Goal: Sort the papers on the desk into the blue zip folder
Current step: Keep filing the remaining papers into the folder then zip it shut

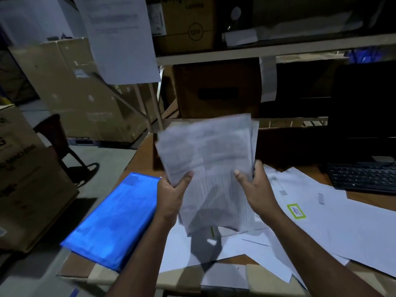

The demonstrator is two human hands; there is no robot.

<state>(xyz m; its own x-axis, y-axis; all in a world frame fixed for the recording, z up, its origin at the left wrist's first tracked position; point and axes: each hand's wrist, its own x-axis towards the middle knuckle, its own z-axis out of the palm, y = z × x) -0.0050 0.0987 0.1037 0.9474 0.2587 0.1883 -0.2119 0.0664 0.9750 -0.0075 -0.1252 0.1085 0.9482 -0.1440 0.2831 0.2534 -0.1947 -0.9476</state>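
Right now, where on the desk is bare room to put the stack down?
Bare wood shows between the blue zip folder and the box behind, and beside the keyboard. Loose papers crowd the middle and right.

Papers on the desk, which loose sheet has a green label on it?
The white sheet lying right of the right hand carries the green-bordered sticker; the other white loose sheets around it show no colour.

One head-worn wide-angle view, looking forward and down from close above the bench (362, 199); both hands (171, 196) near centre; shelves (257, 50) at twelve o'clock; floor (102, 168) toward nine o'clock.
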